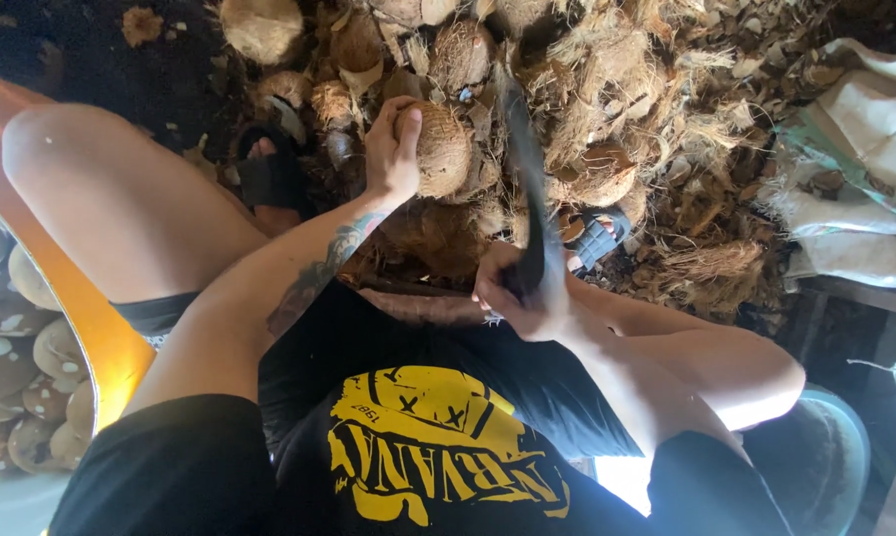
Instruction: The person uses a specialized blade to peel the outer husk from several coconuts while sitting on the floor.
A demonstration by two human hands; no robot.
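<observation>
With the left hand (pixel 390 157) clasped over the round, brown, fibrous coconut (pixel 438 149) above the husk pile, the right hand (pixel 517 298), its grip tight on the dark curved blade (pixel 527 179), should strike well away from those fingers.

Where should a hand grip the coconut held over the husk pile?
Grip the coconut around its rounded left flank, coming from the near side, as the left hand does. That probably keeps fingers away from the dark blade held by the right hand on its right.
</observation>
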